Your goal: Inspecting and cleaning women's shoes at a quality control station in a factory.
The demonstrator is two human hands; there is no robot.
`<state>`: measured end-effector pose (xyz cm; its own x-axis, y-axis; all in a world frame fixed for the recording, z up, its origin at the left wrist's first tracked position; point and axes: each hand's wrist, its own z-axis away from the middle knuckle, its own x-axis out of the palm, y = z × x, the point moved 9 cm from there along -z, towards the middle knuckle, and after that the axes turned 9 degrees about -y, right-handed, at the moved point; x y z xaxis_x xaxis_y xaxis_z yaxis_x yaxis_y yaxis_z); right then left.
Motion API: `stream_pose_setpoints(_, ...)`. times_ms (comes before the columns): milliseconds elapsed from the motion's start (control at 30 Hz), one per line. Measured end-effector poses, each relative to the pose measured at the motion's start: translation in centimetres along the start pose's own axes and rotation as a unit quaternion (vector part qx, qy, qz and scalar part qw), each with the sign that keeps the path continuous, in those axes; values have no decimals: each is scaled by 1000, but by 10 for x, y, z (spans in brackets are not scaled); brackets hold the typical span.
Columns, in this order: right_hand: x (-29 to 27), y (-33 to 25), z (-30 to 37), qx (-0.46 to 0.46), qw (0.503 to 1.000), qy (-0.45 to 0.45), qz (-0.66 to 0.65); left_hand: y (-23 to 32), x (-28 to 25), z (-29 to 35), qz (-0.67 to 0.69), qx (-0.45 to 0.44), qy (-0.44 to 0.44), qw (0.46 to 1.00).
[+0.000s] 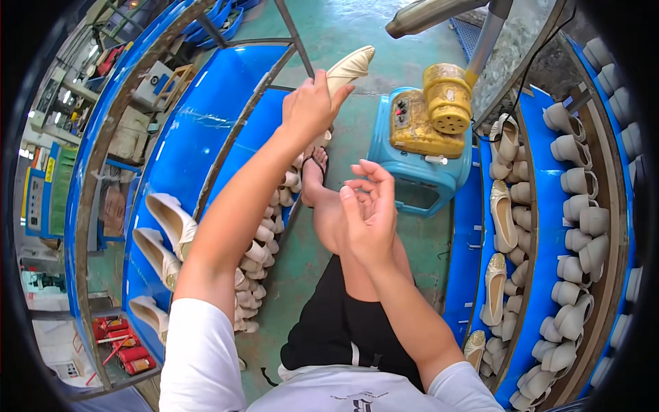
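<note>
A cream ballet flat (350,69) with a gathered toe is gripped in my left hand (310,110), raised beyond the left rack. Its toe points away to the upper right, and my fingers wrap around its rear part. My right hand (371,216) hovers above my lap with loosely curled, parted fingers and nothing visible in it. Ahead of that hand is a yellow machine (417,123) with a round perforated nozzle, standing on a blue plastic stool (405,177).
Several cream flats (171,223) rest on the blue left rack (182,137), with rows of pale shoes (257,257) lower down. The right rack (539,206) holds gold-toed flats (503,216) and grey shoes (571,182). A metal pipe (439,15) hangs above the machine; red cylinders (130,353) lie lower left.
</note>
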<state>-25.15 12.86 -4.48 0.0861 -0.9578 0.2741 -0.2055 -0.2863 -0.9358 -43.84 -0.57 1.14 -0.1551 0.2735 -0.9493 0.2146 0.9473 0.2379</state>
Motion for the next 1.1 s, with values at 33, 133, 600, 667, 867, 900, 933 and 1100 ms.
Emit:
stream_pose_setpoints(33, 0, 0, -4, 2, 1000, -2, 8, -1, 7, -14, -18, 4, -11, 1000)
stream_pose_setpoints(133, 0, 2, -12, 11, 1000, -10, 25, 8, 11, -40, -68, 45, 46, 996)
stream_pose_setpoints(600, 7, 2, -7, 12, 1000, -14, 5, 15, -14, 11, -56, 27, -29, 998)
stream_pose_setpoints(667, -1, -8, -1, -24, 999, 24, -22, 14, -38, 70, -3, 30, -44, 999)
stream_pose_setpoints(867, 10, -48, 28, -59, 990, -97, -86, 18, -107, 262, 59, 23, -89, 994)
stream_pose_setpoints(900, 24, -54, 35, -30, 972, -176, -152, 22, -119, 283, 63, 28, -81, 994)
stream_pose_setpoints(933, 36, -62, 45, -2, 960, -244, -138, 26, -129, 304, 62, 33, -79, 994)
stream_pose_setpoints(1100, 66, -126, 79, -135, 956, -260, -30, 41, -174, 383, 62, -1, -72, 995)
